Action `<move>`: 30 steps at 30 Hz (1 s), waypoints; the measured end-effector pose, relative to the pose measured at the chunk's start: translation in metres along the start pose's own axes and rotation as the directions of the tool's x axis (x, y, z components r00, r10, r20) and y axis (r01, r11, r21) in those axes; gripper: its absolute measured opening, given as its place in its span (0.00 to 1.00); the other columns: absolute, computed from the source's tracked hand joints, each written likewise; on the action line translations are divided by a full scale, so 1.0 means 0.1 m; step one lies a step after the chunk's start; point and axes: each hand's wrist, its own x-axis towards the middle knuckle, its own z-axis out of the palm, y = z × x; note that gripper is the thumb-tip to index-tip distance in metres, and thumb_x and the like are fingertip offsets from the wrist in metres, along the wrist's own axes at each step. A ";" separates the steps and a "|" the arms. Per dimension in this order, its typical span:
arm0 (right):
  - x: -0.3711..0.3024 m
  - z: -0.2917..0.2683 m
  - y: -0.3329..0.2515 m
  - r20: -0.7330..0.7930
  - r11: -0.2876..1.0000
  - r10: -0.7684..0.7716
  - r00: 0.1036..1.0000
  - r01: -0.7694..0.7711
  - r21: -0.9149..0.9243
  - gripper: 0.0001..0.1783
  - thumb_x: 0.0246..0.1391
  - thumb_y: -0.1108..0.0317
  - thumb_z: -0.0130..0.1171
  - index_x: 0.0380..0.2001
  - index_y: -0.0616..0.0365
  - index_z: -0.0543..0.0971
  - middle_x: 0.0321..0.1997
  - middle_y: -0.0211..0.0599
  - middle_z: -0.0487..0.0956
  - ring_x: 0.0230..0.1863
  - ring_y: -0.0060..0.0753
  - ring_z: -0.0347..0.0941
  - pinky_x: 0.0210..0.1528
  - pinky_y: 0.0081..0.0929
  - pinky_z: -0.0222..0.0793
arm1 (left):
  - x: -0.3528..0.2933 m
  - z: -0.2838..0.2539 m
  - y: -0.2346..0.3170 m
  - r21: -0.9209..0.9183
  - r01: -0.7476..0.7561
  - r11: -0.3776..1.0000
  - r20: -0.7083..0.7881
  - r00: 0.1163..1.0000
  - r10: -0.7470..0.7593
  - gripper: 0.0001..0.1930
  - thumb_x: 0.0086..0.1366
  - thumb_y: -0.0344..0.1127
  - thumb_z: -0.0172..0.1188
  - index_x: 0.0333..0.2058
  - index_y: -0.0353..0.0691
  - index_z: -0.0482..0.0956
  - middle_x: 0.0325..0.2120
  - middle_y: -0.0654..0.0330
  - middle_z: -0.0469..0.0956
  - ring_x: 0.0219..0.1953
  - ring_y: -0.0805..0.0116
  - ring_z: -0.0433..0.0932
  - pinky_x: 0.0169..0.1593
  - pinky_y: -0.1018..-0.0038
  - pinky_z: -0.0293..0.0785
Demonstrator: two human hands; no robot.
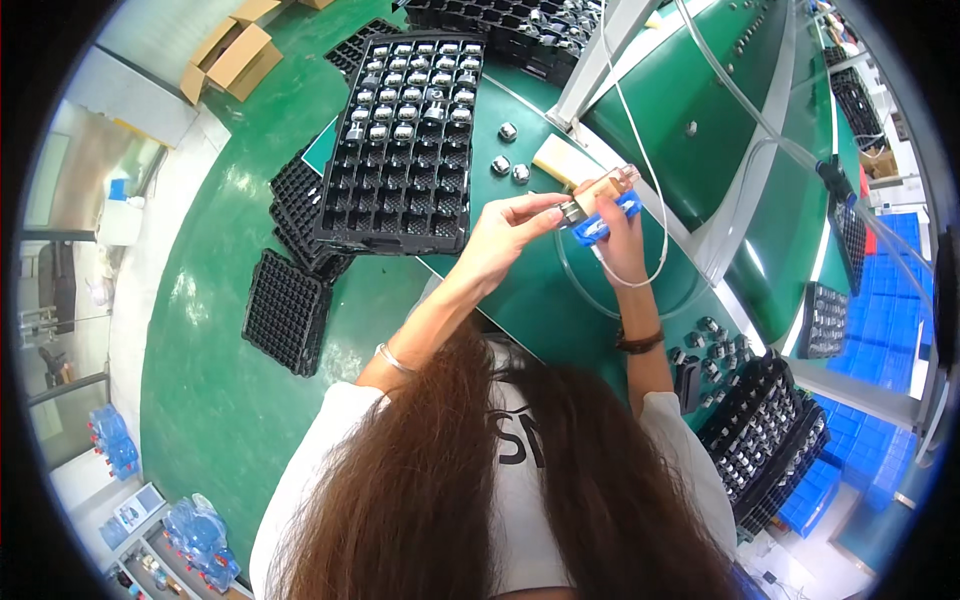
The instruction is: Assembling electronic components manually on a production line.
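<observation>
Between the fingertips of my left hand (500,240) is a small silver metal part (571,212). My right hand (624,250) is closed around a blue-and-tan handheld fixture (604,208), with a thin white tube running from it. The metal part meets the near end of the fixture; how they join is hidden by my fingers. Left of my hands lies a black compartment tray (345,190), its far rows filled with shiny metal parts and its near rows bare. A few loose metal parts (508,131) sit on the green table just beyond my hands.
A tan block (563,160) lies behind the fixture. At right, loose metal parts (712,350) and stacked, filled black trays (760,430) stand near my elbow. More black trays (285,312) are stacked low at left. A grey metal post (600,70) rises beside a green conveyor belt (680,130).
</observation>
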 end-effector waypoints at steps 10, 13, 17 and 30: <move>-0.04 0.00 0.07 -0.017 0.996 -0.016 1.000 0.014 -0.089 0.13 0.54 0.68 0.49 0.43 0.59 0.68 0.39 0.32 0.73 0.33 0.17 0.69 0.31 0.13 0.66 | -0.02 0.03 0.01 0.032 0.004 0.999 -0.019 1.000 -0.003 0.16 0.58 0.31 0.61 0.44 0.32 0.76 0.37 0.60 0.78 0.40 0.78 0.73 0.47 0.81 0.69; -0.05 0.04 0.10 -0.009 0.986 -0.086 0.996 0.084 -0.146 0.13 0.54 0.68 0.50 0.43 0.60 0.69 0.38 0.32 0.74 0.34 0.17 0.69 0.32 0.13 0.65 | -0.02 0.02 -0.04 0.045 0.004 0.999 -0.045 0.999 -0.002 0.17 0.57 0.30 0.62 0.45 0.32 0.76 0.38 0.59 0.78 0.40 0.78 0.73 0.47 0.81 0.69; 0.01 0.05 0.13 -0.001 0.987 -0.085 0.996 0.084 -0.134 0.12 0.54 0.69 0.51 0.42 0.61 0.71 0.36 0.29 0.74 0.33 0.16 0.70 0.32 0.13 0.65 | -0.03 -0.01 -0.07 0.100 -0.048 0.994 -0.099 0.993 0.058 0.21 0.56 0.29 0.62 0.50 0.35 0.72 0.42 0.58 0.76 0.41 0.76 0.74 0.48 0.79 0.70; 0.55 -0.27 0.36 -0.068 0.411 -0.431 0.900 0.129 -0.902 0.12 0.50 0.63 0.59 0.31 0.60 0.73 0.23 0.40 0.75 0.25 0.37 0.74 0.30 0.28 0.67 | 0.36 -1.31 0.83 0.991 0.030 -0.127 0.041 0.852 0.522 0.11 0.55 0.35 0.59 0.38 0.41 0.78 0.35 0.56 0.76 0.39 0.60 0.74 0.44 0.68 0.69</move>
